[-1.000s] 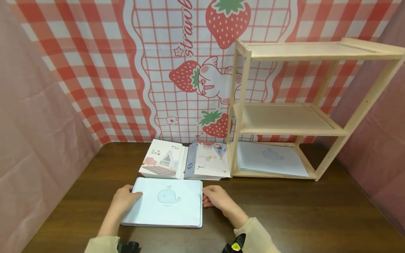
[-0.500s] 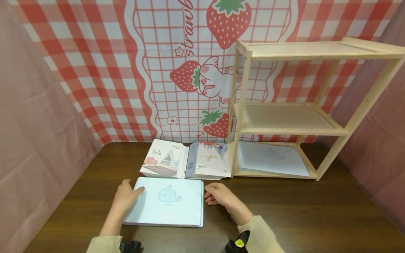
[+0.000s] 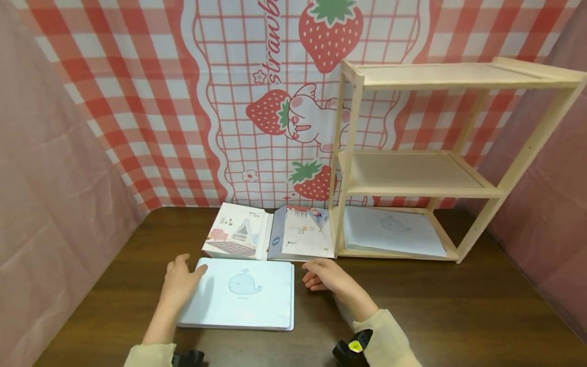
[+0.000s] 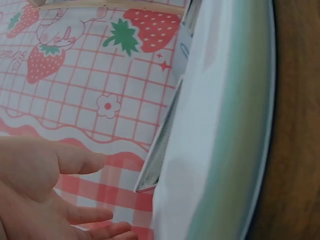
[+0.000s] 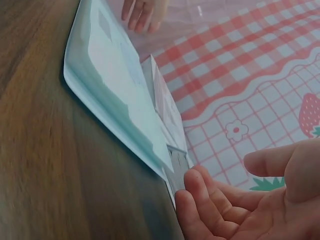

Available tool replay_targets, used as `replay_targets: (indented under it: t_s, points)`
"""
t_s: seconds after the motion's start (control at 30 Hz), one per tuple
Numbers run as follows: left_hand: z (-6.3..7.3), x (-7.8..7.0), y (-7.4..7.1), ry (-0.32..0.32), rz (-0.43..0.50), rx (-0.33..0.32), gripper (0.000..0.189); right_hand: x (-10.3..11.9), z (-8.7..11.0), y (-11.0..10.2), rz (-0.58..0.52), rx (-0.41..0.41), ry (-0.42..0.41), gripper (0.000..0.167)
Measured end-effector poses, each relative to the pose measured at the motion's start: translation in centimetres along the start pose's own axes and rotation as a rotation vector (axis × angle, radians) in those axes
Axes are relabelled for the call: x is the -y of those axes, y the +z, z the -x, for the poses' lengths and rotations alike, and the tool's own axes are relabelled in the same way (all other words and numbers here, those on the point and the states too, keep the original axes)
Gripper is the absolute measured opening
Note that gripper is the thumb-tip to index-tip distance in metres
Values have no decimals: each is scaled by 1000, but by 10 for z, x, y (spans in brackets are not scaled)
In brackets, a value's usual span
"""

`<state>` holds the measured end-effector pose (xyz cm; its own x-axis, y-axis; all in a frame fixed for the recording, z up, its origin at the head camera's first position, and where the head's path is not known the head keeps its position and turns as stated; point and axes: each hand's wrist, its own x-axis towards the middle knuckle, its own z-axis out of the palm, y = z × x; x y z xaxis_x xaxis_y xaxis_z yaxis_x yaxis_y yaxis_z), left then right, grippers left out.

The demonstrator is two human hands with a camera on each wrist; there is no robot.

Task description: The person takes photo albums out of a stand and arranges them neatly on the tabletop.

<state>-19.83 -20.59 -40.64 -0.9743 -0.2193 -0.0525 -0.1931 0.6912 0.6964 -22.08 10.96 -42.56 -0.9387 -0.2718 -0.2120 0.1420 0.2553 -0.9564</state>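
Observation:
A pale blue pad with a whale drawing (image 3: 245, 300) lies flat on the table, thick with pages in the right wrist view. Beside its upper left corner is my left hand (image 3: 179, 283), thumb and fingers spread. The left wrist view shows that hand (image 4: 55, 190) with nothing between its fingers. My right hand (image 3: 337, 283) hovers to the right of the pad, clear of its edge. Loosely bent fingers and a separate thumb show on that hand (image 5: 240, 200) in the right wrist view, and it holds nothing.
Behind the pad lie a stack of white illustrated booklets (image 3: 234, 232) and a second stack (image 3: 304, 234). At the right stands a three-tier wooden shelf (image 3: 422, 191), a similar whale pad (image 3: 390, 232) on its bottom tier. A checked strawberry curtain (image 3: 257, 168) hangs behind.
My right hand has drawn away from the pad's right edge, to the right. My left hand has eased off the left edge and moved slightly up. The pad stays in place.

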Motion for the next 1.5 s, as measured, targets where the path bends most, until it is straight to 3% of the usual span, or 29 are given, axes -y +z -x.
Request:
replay_targets:
  t_s: [0.23,0.4,0.63,1.1,1.3,1.5]
  points:
    - [2,-11,-1,109,89,-138,54,-4,3,-13,11,3,-12,39]
    - [7,-25,7,176,113,-168,47,-7,8,-25,12,-2,-28,40]
    - [11,-44,30,265,109,-136,36,-6,16,-43,26,-9,-44,41]
    - [19,-78,75,409,125,-64,23,-5,30,-78,98,-109,-17,43]
    - [24,-84,92,419,149,29,24,-7,36,-93,160,-145,-32,40]
    - [30,-94,108,433,153,81,27,-8,41,-110,214,-215,-18,39]
